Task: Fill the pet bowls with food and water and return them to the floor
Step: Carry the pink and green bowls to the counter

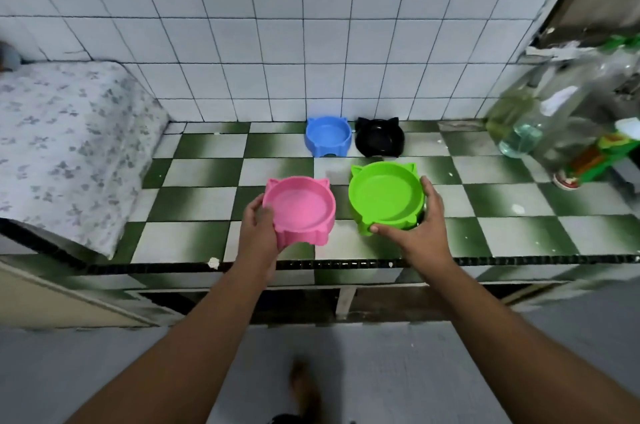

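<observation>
Gripping two cat-eared pet bowls at the near edge of the tiled counter (pixel 519 215), one per hand.

Left hand (pixel 258 226) holds the pink bowl (pixel 301 207) at centre frame, thumb over its near-left rim, fingers curled out of sight beneath. Right hand (pixel 420 226) holds the green bowl (pixel 384 196), thumb laid along the near edge, fingers wrapped round the right wall. The green bowl sits tilted toward the camera. Blue bowl (pixel 327 136) and black bowl (pixel 379 137) stand side by side against the wall, upper centre. No food shows in any bowl. Risk: each wide, shallow bowl is held from one side only, so once filled it could tip and spill. A reach for water could also knock the clear bottles (pixel 526 125) crowded at right frame.
</observation>
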`<state>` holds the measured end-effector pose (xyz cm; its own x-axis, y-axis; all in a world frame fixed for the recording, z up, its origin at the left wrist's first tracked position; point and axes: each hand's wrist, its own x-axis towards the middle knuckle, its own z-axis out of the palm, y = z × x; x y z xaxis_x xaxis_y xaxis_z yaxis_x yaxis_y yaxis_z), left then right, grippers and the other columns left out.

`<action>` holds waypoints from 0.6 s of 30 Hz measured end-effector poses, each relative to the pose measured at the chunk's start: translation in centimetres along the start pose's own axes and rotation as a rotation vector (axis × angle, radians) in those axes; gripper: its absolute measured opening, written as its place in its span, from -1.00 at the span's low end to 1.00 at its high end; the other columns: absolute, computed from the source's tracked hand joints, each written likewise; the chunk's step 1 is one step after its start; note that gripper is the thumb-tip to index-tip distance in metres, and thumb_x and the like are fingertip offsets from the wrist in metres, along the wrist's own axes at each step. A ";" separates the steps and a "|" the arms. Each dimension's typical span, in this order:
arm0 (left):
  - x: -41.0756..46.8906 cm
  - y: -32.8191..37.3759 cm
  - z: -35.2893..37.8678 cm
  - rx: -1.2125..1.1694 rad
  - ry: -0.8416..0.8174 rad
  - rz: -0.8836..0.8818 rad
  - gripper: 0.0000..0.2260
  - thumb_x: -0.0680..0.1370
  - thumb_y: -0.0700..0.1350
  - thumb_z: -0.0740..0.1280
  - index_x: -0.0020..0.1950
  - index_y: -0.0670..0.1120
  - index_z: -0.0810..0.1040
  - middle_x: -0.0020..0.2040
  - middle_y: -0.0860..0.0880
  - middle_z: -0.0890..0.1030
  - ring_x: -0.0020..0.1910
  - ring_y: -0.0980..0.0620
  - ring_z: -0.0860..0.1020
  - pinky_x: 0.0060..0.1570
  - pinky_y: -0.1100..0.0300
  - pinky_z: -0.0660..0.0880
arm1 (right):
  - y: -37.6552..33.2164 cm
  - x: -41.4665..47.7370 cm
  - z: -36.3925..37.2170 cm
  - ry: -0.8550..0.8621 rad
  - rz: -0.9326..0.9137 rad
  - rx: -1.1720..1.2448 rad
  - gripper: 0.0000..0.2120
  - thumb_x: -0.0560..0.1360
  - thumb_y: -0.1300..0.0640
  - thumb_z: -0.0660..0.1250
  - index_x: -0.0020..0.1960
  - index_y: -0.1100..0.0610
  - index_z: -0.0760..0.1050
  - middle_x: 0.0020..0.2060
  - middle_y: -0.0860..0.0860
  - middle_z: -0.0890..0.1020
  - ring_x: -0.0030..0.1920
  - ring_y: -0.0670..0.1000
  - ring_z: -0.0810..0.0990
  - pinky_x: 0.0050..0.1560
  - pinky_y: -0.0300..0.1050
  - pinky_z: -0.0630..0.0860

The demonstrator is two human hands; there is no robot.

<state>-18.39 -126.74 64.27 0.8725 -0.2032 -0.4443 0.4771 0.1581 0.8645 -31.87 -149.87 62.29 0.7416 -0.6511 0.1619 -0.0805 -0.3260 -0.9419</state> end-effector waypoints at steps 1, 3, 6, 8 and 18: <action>1.4 -0.3 0.7 0.021 0.014 -0.001 -0.73 0.71 -0.08 0.22 0.41 0.05 0.40 0.37 -0.10 0.44 0.25 -0.18 0.54 -0.12 -0.08 0.69 | 0.9 0.5 -0.3 0.010 0.018 -0.023 0.21 0.10 0.14 0.73 0.58 0.04 0.12 0.35 -0.06 0.28 0.36 -0.18 0.30 0.40 -0.40 0.22; 4.1 -0.9 2.0 0.097 0.014 0.011 -0.78 0.70 -0.09 0.21 0.34 0.07 0.41 0.37 -0.12 0.45 0.25 -0.16 0.55 -0.04 -0.14 0.68 | 2.2 1.7 -0.5 0.036 0.041 -0.050 0.22 0.09 0.16 0.74 0.58 0.05 0.13 0.36 -0.05 0.28 0.37 -0.16 0.30 0.45 -0.27 0.22; 7.4 -1.6 3.8 0.228 -0.015 -0.003 -0.76 0.68 -0.13 0.20 0.32 0.11 0.41 0.37 -0.13 0.47 0.24 -0.18 0.55 0.03 -0.19 0.66 | 4.0 3.6 -0.4 0.046 0.087 -0.074 0.21 0.09 0.17 0.74 0.57 0.04 0.14 0.35 -0.06 0.28 0.35 -0.18 0.30 0.44 -0.29 0.22; 9.3 -2.2 4.8 0.264 -0.023 -0.022 -0.76 0.69 -0.12 0.21 0.33 0.13 0.41 0.36 -0.13 0.48 0.24 -0.18 0.56 -0.01 -0.11 0.67 | 5.3 4.8 0.0 0.069 0.115 -0.068 0.20 0.09 0.18 0.74 0.57 0.04 0.14 0.35 -0.05 0.28 0.35 -0.17 0.30 0.44 -0.29 0.23; 14.8 -4.5 9.4 0.269 0.036 -0.119 -0.75 0.69 -0.11 0.23 0.34 0.10 0.34 0.39 -0.09 0.42 0.23 -0.20 0.56 -0.11 -0.12 0.69 | 10.4 10.8 0.1 0.015 0.239 0.005 0.09 0.10 0.21 0.73 0.46 -0.11 0.21 0.35 -0.06 0.34 0.35 -0.07 0.38 0.45 0.03 0.38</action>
<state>-8.59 -139.49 56.03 0.8174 -0.1697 -0.5504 0.5355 -0.1281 0.8348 -24.68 -160.24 54.20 0.6915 -0.7198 -0.0615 -0.2493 -0.1579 -0.9555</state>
